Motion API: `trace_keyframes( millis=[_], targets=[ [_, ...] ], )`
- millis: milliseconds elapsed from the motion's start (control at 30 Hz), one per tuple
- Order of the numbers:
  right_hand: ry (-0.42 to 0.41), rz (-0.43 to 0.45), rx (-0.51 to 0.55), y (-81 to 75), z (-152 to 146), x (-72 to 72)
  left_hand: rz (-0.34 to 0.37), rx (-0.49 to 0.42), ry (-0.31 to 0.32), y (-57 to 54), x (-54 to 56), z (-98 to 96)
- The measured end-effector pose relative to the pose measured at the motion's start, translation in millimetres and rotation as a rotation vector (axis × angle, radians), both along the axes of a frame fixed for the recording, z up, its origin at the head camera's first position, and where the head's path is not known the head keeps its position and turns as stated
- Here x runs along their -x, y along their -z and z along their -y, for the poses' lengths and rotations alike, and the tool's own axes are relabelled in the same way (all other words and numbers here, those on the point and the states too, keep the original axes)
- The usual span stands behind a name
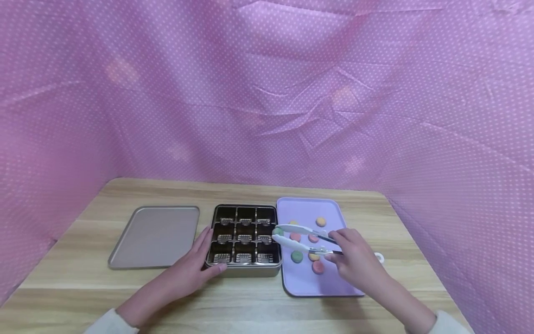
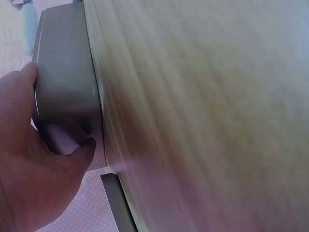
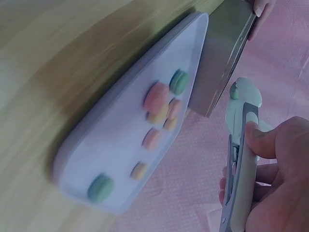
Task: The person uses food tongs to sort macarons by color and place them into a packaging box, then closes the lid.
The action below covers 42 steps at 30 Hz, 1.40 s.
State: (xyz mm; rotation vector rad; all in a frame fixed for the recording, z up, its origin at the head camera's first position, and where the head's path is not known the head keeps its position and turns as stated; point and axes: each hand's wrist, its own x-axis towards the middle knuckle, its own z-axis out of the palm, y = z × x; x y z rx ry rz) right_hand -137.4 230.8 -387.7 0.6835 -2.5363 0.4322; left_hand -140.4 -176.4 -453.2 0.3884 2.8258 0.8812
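Note:
My right hand (image 1: 354, 257) grips white tongs (image 1: 300, 236) that pinch a green macaron (image 1: 277, 231) at their tip, over the seam between the lilac tray (image 1: 308, 284) and the dark compartment tin (image 1: 246, 270). In the right wrist view the tongs (image 3: 241, 145) carry the same green macaron (image 3: 235, 90) beside the tin's wall (image 3: 224, 53). Several macarons lie on the tray, among them a green one (image 1: 296, 256), a pink one (image 1: 318, 266) and an orange one (image 1: 320, 221). My left hand (image 1: 192, 269) rests against the tin's front left corner, fingers straight along its side (image 2: 63, 87).
A flat metal lid (image 1: 154, 236) lies on the wooden table left of the tin. A small white object (image 1: 378, 256) sits on the table right of the tray. Pink dotted cloth walls in the table at the back and on both sides.

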Motion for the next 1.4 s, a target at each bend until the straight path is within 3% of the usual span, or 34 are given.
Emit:
trace_keyframes(
  millis=[500,1000,1400],
  targets=[
    [-0.096,0.065,-0.029,1.0,52.7,9.1,-0.004,-0.005,0.003,0.2,0.9,0.1],
    [-0.216,0.042,-0.06,8.8,92.4,10.8,0.025,-0.016,-0.003,0.0,0.9,0.1],
    [-0.19,0.078,-0.126,8.1,102.2,11.8,0.002,-0.016,-0.01,0.0,-1.0,-5.2]
  ],
)
